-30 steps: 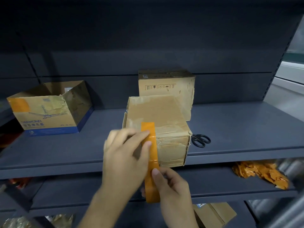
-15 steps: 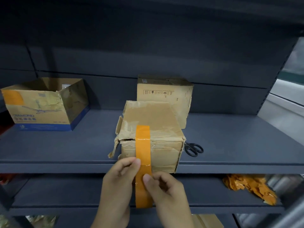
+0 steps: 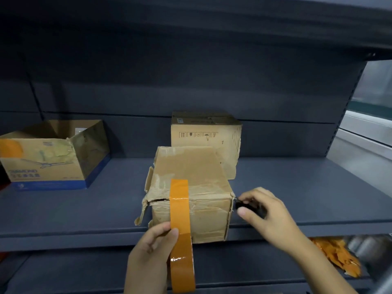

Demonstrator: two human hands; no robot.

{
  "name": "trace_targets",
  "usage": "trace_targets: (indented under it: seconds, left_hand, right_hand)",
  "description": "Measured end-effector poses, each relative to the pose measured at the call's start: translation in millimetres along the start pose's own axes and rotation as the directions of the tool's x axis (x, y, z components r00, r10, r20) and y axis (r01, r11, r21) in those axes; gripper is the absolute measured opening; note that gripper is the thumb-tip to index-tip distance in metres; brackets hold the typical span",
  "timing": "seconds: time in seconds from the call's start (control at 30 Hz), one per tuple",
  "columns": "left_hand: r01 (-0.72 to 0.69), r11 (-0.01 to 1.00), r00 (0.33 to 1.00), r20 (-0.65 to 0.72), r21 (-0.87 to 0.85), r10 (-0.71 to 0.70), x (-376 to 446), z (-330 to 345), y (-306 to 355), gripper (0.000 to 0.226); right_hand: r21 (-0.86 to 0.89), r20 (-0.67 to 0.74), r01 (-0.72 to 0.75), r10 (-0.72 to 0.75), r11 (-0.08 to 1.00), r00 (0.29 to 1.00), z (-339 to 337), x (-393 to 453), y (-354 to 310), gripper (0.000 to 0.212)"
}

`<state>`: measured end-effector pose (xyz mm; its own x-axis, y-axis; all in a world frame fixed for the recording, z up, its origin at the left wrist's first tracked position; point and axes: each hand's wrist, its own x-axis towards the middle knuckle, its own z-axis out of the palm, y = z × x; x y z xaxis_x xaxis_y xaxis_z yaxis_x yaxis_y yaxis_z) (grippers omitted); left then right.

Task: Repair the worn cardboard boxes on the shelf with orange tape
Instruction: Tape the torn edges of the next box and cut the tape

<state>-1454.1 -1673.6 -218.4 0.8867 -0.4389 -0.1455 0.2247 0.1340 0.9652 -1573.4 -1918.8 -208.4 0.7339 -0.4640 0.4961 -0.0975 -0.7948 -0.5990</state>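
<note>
Three cardboard boxes sit on your shelf point(image 3: 297, 200); bare deck lies either side of the worn box point(image 3: 191, 194) at its front edge — corner torn. One orange tape point(image 3: 180, 219) strip crosses it, pinched by your left hand point(image 3: 152, 253); your right hand point(image 3: 265, 211) curls around black scissors point(image 3: 250, 206).

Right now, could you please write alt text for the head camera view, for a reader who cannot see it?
A left hand holds a strip of orange tape stuck over the front edge of a worn cardboard box on a grey shelf, while the right hand grips black scissors beside it. Two more boxes stand behind.
</note>
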Motion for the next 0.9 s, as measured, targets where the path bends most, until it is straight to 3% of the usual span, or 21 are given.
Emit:
trace_targets:
  seconds: [0.1, 0.2, 0.4, 0.5, 0.63, 0.77, 0.9]
  left_hand:
    - [0.003, 1.0, 1.0, -0.024, 0.001, -0.003, -0.7, 2.0, -0.5, 0.021]
    - [0.016, 1.0, 0.999, -0.036, 0.004, -0.016, -1.8, 4.2, 1.5, 0.023]
    - [0.015, 1.0, 0.997, -0.072, 0.0, -0.015, -4.1, 8.7, 2.1, 0.015]
    - [0.025, 1.0, 0.996, -0.085, -0.015, -0.026, -5.0, 10.7, 3.6, 0.012]
    - [0.024, 1.0, 0.996, -0.085, -0.019, -0.025, -5.2, 11.9, 2.9, 0.013]
    - [0.009, 1.0, 0.997, -0.079, 0.007, -0.008, -4.0, 10.2, 0.7, 0.015]
    - [0.009, 1.0, 0.997, -0.079, 0.0, -0.009, -3.3, 9.1, 0.8, 0.014]
  right_hand:
    - [-0.323, 0.008, -0.162, 0.174, 0.932, 0.985, 3.7, 11.7, 25.6, 0.034]
    - [-0.569, 0.092, -0.171, 0.27, 0.804, 0.959, 17.7, 13.3, 41.1, 0.04]
    - [-0.485, 0.03, -0.271, 0.325, 0.832, 0.945, 19.9, 28.2, 34.1, 0.031]
    - [-0.552, 0.082, -0.338, 0.452, 0.763, 0.888, 15.9, 42.1, 24.7, 0.03]
    - [-0.66, 0.191, -0.303, 0.543, 0.688, 0.818, 9.0, 57.1, 10.5, 0.032]
    - [-0.719, 0.217, -0.25, 0.552, 0.649, 0.805, 11.9, 58.8, 1.4, 0.028]
    - [-0.691, 0.209, -0.287, 0.564, 0.663, 0.798, 5.3, 56.8, 2.7, 0.02]
